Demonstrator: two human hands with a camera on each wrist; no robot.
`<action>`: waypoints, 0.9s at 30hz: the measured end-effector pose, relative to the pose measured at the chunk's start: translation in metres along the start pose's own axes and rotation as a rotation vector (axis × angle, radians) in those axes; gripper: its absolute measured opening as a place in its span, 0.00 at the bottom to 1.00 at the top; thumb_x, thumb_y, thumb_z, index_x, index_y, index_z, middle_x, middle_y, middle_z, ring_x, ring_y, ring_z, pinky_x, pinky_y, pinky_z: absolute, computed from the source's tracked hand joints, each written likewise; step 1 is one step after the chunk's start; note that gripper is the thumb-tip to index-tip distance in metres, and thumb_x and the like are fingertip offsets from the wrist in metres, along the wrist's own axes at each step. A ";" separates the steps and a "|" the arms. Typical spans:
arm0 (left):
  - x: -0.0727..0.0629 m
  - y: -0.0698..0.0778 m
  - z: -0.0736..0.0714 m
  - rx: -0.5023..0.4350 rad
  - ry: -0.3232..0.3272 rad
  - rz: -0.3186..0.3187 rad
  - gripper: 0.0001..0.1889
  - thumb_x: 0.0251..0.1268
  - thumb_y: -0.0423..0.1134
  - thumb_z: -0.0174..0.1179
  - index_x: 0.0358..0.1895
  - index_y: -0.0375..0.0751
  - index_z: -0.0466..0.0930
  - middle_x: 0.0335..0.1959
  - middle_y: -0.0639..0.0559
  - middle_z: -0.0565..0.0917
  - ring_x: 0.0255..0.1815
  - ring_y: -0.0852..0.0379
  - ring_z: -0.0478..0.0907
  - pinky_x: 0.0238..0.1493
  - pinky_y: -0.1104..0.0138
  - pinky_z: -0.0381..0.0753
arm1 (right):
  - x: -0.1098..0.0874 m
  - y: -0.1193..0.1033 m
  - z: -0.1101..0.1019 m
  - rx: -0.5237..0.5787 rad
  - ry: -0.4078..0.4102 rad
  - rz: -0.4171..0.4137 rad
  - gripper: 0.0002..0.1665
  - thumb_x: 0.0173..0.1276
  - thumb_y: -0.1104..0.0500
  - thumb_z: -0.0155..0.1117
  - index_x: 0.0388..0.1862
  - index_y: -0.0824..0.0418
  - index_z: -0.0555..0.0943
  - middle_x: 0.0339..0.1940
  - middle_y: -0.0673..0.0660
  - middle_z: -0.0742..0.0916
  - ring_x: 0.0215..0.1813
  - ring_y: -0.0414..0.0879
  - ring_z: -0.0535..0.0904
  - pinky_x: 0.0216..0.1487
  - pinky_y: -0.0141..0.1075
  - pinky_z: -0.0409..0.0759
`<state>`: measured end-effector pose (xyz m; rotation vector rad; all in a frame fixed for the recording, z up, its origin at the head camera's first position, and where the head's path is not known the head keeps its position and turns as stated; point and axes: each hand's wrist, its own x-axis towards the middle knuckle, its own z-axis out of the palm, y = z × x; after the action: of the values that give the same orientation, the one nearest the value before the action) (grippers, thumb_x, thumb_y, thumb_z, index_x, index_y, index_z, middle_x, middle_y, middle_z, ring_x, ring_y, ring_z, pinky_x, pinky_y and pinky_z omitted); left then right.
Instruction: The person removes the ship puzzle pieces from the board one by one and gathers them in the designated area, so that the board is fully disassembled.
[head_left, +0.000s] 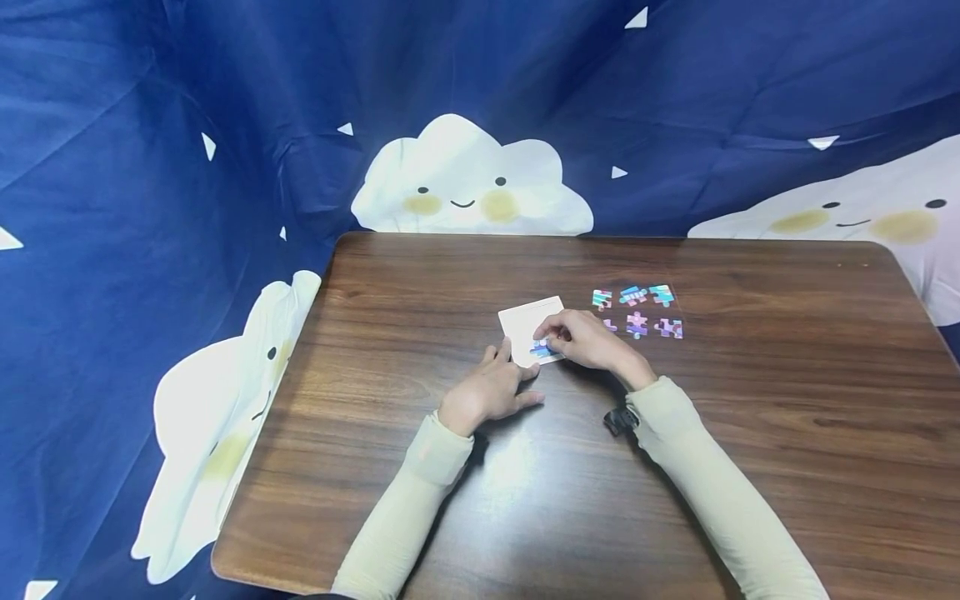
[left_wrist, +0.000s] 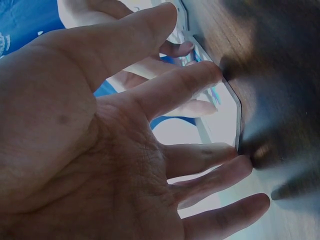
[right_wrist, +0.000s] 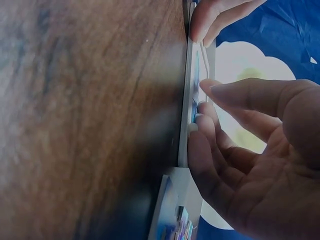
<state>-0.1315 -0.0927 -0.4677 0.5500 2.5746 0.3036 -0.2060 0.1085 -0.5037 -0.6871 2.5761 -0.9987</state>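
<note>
A white puzzle board (head_left: 525, 321) lies tilted on the table, with blue and purple puzzle pieces (head_left: 542, 350) set along its near side. My left hand (head_left: 489, 390) rests at the board's near left corner. Its fingers are spread and touch the board's edge, as the left wrist view also shows of the left hand (left_wrist: 125, 150). Over the board's right part, my right hand (head_left: 592, 340) has its fingers bent and pinches at a puzzle piece low on the board. In the right wrist view the right hand's (right_wrist: 250, 145) fingertips meet the board (right_wrist: 185, 145); they partly cover that piece.
To the right of the board, several loose puzzle pieces (head_left: 636, 323) lie in two rows; the right hand partly covers one. The brown wooden table (head_left: 375, 333) reaches back to a blue curtain (head_left: 637, 83) with white clouds.
</note>
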 end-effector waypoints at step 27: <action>0.000 -0.001 0.000 -0.018 -0.004 0.007 0.30 0.76 0.60 0.58 0.76 0.57 0.72 0.84 0.27 0.53 0.77 0.35 0.63 0.76 0.47 0.72 | 0.003 -0.001 0.005 -0.019 0.004 0.004 0.10 0.70 0.66 0.60 0.46 0.61 0.86 0.33 0.53 0.82 0.36 0.44 0.74 0.42 0.38 0.71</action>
<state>-0.1318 -0.0936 -0.4677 0.5529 2.5643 0.3275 -0.2060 0.1032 -0.5069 -0.6852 2.5926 -0.9766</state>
